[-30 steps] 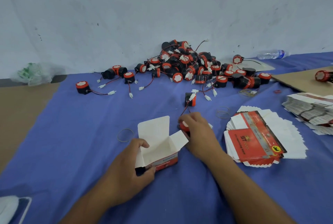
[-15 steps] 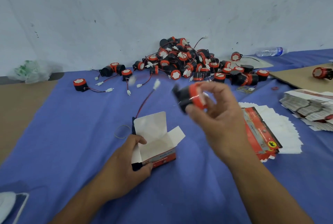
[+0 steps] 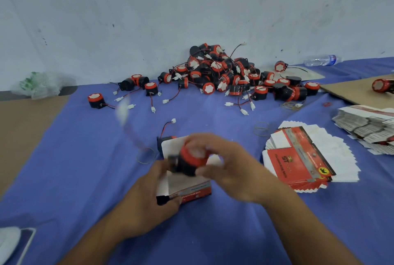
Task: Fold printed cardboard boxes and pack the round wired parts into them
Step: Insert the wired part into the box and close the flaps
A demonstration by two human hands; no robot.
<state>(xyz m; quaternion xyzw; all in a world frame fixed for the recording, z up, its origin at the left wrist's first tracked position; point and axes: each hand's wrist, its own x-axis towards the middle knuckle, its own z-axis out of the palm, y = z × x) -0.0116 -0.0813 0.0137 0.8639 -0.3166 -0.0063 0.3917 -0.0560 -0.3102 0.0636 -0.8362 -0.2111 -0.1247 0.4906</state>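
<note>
Wired part (image 3: 192, 159) now over box (image 3: 197, 192)

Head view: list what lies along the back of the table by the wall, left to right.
crumpled plastic bag → lone round wired part → big pile of round wired parts → water bottle lying on its side → round part on the cardboard sheet

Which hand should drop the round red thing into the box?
The right hand: it grips the round wired part right over the open box, while the left hand holds the box.
</note>
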